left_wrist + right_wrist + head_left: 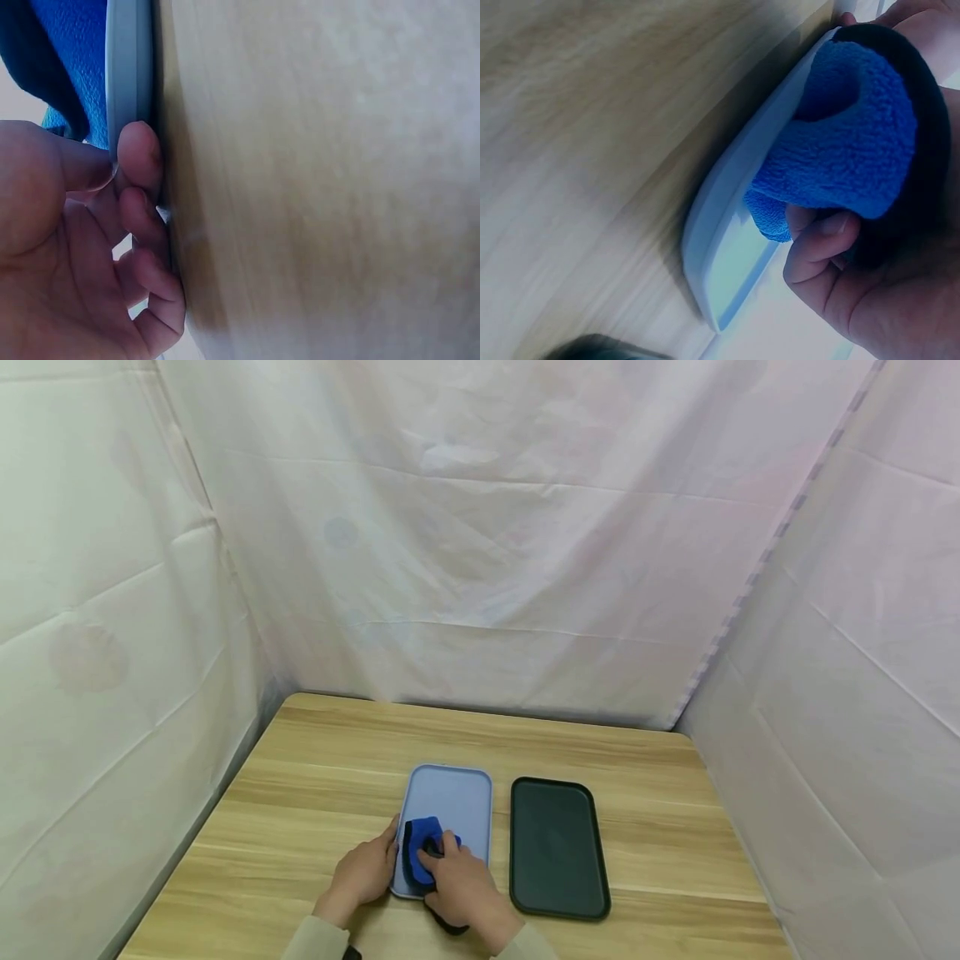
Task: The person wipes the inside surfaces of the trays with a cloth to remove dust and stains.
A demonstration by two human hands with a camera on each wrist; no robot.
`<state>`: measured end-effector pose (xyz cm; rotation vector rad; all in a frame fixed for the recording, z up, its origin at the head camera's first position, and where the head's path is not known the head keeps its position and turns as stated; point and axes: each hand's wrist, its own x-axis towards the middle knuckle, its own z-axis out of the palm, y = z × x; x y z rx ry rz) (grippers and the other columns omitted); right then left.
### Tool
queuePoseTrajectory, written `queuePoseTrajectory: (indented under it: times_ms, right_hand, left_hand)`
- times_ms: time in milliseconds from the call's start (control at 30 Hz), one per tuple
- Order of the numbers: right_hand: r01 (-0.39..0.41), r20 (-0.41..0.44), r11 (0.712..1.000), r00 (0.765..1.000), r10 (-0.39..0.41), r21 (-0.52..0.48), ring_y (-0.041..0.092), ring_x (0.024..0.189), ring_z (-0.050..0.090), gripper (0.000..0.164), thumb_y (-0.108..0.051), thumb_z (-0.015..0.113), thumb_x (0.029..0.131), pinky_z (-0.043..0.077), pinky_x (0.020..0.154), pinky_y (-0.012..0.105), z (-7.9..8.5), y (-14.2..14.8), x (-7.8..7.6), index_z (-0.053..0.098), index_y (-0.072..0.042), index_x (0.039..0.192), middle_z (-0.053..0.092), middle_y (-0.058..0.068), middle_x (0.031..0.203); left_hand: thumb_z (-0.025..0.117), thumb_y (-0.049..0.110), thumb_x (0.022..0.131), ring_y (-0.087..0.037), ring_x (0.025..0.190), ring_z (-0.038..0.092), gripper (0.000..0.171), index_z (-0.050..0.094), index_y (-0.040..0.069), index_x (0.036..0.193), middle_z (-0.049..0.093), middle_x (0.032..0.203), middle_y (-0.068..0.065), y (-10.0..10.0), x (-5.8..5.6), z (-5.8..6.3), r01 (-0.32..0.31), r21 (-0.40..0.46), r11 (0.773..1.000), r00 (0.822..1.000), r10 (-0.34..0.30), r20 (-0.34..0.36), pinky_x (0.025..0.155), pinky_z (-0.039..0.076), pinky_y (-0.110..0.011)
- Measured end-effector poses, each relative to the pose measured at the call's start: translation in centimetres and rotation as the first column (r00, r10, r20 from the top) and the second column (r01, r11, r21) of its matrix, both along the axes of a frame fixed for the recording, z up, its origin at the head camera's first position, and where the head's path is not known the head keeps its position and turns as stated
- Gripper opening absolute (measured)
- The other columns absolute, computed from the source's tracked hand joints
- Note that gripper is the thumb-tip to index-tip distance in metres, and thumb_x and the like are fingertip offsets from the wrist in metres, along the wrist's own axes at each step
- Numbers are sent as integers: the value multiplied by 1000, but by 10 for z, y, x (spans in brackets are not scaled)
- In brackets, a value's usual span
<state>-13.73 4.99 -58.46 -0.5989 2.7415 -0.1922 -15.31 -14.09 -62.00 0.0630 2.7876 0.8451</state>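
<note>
A light blue rectangular tray lies on the wooden table. My left hand holds its left side; in the left wrist view the thumb lies at the top of the rim and the fingertips are against the outer wall. With curled fingers, my right hand grips a bunched blue cloth with a black border over the tray's near part. In the right wrist view the fluffy cloth folds over the tray's edge, and part of it is hidden behind the hand.
A dark green rectangular tray lies to the right of the light blue one, a narrow gap between them. Pale curtains surround the wooden table at the back and both sides.
</note>
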Motion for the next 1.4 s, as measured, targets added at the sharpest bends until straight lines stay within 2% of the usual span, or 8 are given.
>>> queuePoseTrajectory:
  times_ms: [67, 200, 333, 633, 867, 1100, 1300, 1400]
  right_hand:
    - [16, 1, 1000, 1000, -16, -10, 24, 99, 61, 65, -44, 78, 90, 57, 74, 43, -1, 3, 1, 52, -44, 150, 47, 11, 149]
    - [41, 8, 999, 999, -41, -16, 27, 106, 62, 65, -43, 78, 91, 58, 78, 47, -4, 7, 1, 52, -43, 150, 46, 12, 151]
    - [47, 3, 999, 999, -46, -13, 27, 105, 62, 65, -44, 78, 90, 57, 76, 45, -6, 10, 2, 52, -42, 150, 47, 13, 150]
    - [71, -4, 996, 997, -72, -59, 26, 101, 61, 65, -41, 80, 89, 55, 69, 41, -6, 17, 5, 55, -37, 150, 50, 12, 144]
    - [99, -32, 991, 994, -102, -84, 27, 101, 62, 66, -40, 81, 88, 54, 66, 40, -6, 20, 8, 58, -33, 149, 51, 13, 137]
    - [145, -41, 982, 988, -152, -124, 31, 103, 64, 65, -38, 83, 86, 54, 63, 41, -9, 23, 10, 61, -28, 147, 50, 16, 136]
    - [197, -24, 968, 979, -203, -154, 26, 94, 62, 65, -35, 83, 86, 50, 58, 38, -11, 27, 11, 61, -26, 147, 51, 15, 131]
    - [218, -14, 961, 975, -223, -170, 25, 92, 61, 65, -34, 83, 87, 49, 59, 38, -12, 29, 10, 60, -26, 147, 51, 15, 131]
  left_hand:
    - [50, 20, 107, -20, 62, 52, 52, 44, 10, 158, 69, 82, -9, 0, 0, 1, -1, -5, 1000, 1000, 1, -8, 57, 42, -39]
    - [51, 20, 107, -20, 68, 56, 52, 45, 9, 157, 75, 103, -17, 0, 0, 2, 6, -19, 1000, 1000, -6, -18, 61, 48, -43]
    - [51, 20, 107, -20, 71, 58, 52, 45, 8, 157, 74, 117, -22, 0, 0, 2, 6, -23, 1000, 1000, -6, -10, 64, 50, -44]
    - [52, 19, 106, -20, 68, 57, 52, 46, 6, 156, 75, 111, -21, 0, 0, 0, 4, -27, 1000, 1000, -5, -30, 61, 49, -43]
    - [53, 19, 106, -19, 64, 53, 53, 45, 6, 156, 75, 100, -17, 1, 0, 0, 7, -18, 1000, 999, -7, -35, 57, 44, -39]
    - [53, 19, 106, -19, 64, 54, 53, 45, 5, 156, 76, 105, -19, 0, 0, -1, 11, -21, 1000, 999, -12, -44, 56, 44, -38]
    - [53, 20, 106, -18, 63, 54, 53, 45, 5, 156, 76, 103, -18, 1, 0, -1, 12, -20, 1000, 999, -13, -32, 55, 43, -37]
    - [53, 20, 106, -19, 66, 57, 53, 45, 5, 156, 76, 109, -20, 1, 0, 0, 14, -30, 999, 1000, -15, -25, 58, 47, -40]
